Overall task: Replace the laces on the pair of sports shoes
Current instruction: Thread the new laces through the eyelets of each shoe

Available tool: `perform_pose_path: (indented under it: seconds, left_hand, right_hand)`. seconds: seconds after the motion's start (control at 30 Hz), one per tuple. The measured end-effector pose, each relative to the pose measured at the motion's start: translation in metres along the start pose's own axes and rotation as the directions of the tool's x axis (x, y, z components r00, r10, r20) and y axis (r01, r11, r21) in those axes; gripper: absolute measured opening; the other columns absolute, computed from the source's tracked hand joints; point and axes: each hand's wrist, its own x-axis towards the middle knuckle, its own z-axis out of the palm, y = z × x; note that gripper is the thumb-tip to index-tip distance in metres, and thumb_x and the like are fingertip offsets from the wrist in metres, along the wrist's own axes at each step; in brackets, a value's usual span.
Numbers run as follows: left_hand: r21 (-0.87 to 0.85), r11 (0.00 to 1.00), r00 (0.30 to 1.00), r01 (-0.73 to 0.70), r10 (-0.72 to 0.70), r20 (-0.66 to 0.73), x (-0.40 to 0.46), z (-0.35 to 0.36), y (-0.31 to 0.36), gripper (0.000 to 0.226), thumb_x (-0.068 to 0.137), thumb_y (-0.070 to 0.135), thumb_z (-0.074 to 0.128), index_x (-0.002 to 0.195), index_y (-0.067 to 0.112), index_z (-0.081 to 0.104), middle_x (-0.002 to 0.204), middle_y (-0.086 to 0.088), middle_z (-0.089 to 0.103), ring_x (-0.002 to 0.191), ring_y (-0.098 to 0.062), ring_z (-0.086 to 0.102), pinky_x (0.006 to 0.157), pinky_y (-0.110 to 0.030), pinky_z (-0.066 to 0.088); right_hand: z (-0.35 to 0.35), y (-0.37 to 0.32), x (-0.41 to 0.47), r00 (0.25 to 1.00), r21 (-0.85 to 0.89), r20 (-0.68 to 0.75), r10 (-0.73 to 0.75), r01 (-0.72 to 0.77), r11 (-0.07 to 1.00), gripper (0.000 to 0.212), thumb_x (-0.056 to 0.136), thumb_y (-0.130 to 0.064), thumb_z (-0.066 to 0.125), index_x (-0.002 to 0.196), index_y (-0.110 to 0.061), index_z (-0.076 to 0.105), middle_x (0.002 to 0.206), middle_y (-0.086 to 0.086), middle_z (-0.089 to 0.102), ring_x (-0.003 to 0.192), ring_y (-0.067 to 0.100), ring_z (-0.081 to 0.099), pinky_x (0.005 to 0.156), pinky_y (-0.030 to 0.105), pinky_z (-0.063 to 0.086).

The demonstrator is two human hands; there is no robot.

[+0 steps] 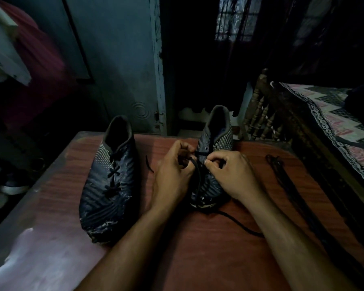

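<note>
A single head-worn wide-angle view looks forward and steeply down, close over a reddish table (pixel 198 259), toward a blue door (pixel 122 66) beyond its far edge

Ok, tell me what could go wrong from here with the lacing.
The room is dim and the lace is black against the dark right shoe, so an eyelet could be skipped. Its loose tail trails toward the table edge near the forearms and could snag. The spare laces lie close by and might get mixed in.
</note>
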Motion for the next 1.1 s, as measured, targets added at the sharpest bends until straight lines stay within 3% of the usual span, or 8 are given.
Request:
perform_pose_path:
  seconds: [0.13, 0.27, 0.4, 0.53, 0.63, 0.93, 1.1]
  left_hand:
    - [0.011, 1.000, 0.999, 0.009, -0.009, 0.035, 0.000, -0.001, 0.001, 0.029, 0.090, 0.014, 0.068, 0.097, 0.039, 0.055, 0.086, 0.017, 0.069, 0.063, -0.005, 0.063, 0.058, -0.024, 0.046]
    - [0.011, 1.000, 0.999, -0.004, 0.004, 0.037, 0.000, -0.003, 0.001, 0.028, 0.088, 0.016, 0.074, 0.096, 0.038, 0.059, 0.083, 0.015, 0.070, 0.063, -0.003, 0.064, 0.059, -0.022, 0.050]
    - [0.037, 0.998, 0.999, -0.041, 0.040, 0.033, -0.001, -0.009, 0.005, 0.027, 0.087, 0.013, 0.078, 0.097, 0.033, 0.064, 0.082, 0.014, 0.071, 0.067, 0.007, 0.062, 0.062, -0.005, 0.043]
    - [0.071, 0.997, 0.999, -0.035, 0.035, 0.010, -0.002, -0.008, 0.004, 0.030, 0.086, 0.017, 0.077, 0.105, 0.034, 0.061, 0.083, 0.015, 0.071, 0.067, 0.002, 0.064, 0.062, -0.016, 0.049]
    - [0.095, 0.995, 1.000, -0.008, 0.009, -0.002, -0.002, -0.006, 0.004, 0.032, 0.085, 0.021, 0.078, 0.104, 0.037, 0.059, 0.083, 0.018, 0.071, 0.070, 0.002, 0.064, 0.065, -0.025, 0.053]
    - [0.115, 0.993, 1.000, 0.016, -0.018, 0.015, -0.002, -0.009, 0.009, 0.018, 0.083, 0.025, 0.084, 0.090, 0.032, 0.069, 0.079, 0.021, 0.073, 0.069, 0.004, 0.066, 0.057, -0.012, 0.046]
    - [0.161, 0.987, 1.000, 0.020, -0.021, 0.004, 0.000, -0.010, 0.011, 0.016, 0.083, 0.032, 0.082, 0.090, 0.036, 0.068, 0.084, 0.019, 0.070, 0.076, 0.007, 0.064, 0.057, -0.007, 0.041]
  right_hand:
    - [0.000, 0.005, 0.003, 0.998, 0.092, 0.054, 0.012, -0.017, 0.996, 0.023, 0.085, -0.019, 0.076, 0.074, -0.037, 0.066, 0.059, -0.010, 0.059, 0.047, 0.001, 0.048, 0.053, 0.022, 0.035]
    - [0.001, 0.006, 0.003, 0.998, 0.132, 0.066, 0.024, -0.032, 0.991, 0.023, 0.083, -0.017, 0.078, 0.075, -0.036, 0.068, 0.058, -0.011, 0.057, 0.047, 0.000, 0.047, 0.053, 0.020, 0.034]
    - [0.001, 0.004, 0.002, 0.998, 0.149, 0.050, 0.025, -0.032, 0.988, 0.017, 0.084, -0.018, 0.078, 0.080, -0.033, 0.071, 0.058, -0.013, 0.057, 0.050, -0.002, 0.050, 0.056, 0.021, 0.036]
    - [0.001, 0.002, 0.002, 0.999, 0.118, 0.050, 0.011, -0.017, 0.993, 0.017, 0.084, -0.021, 0.079, 0.080, -0.036, 0.071, 0.063, -0.010, 0.061, 0.054, -0.002, 0.053, 0.057, 0.018, 0.038]
    - [0.000, 0.000, 0.002, 0.998, 0.113, 0.057, 0.010, -0.017, 0.994, 0.010, 0.084, -0.020, 0.079, 0.086, -0.030, 0.076, 0.065, -0.018, 0.062, 0.058, -0.007, 0.055, 0.057, 0.011, 0.034]
    - [0.003, 0.002, 0.002, 0.998, 0.059, 0.062, 0.007, -0.010, 0.998, 0.011, 0.084, -0.024, 0.077, 0.087, -0.034, 0.074, 0.070, -0.010, 0.066, 0.058, -0.003, 0.055, 0.057, 0.021, 0.039]
    - [0.005, -0.002, -0.002, 0.996, 0.035, -0.040, -0.077, 0.078, 0.996, 0.009, 0.082, -0.020, 0.075, 0.080, -0.026, 0.069, 0.064, -0.013, 0.057, 0.060, 0.002, 0.054, 0.055, 0.022, 0.039]
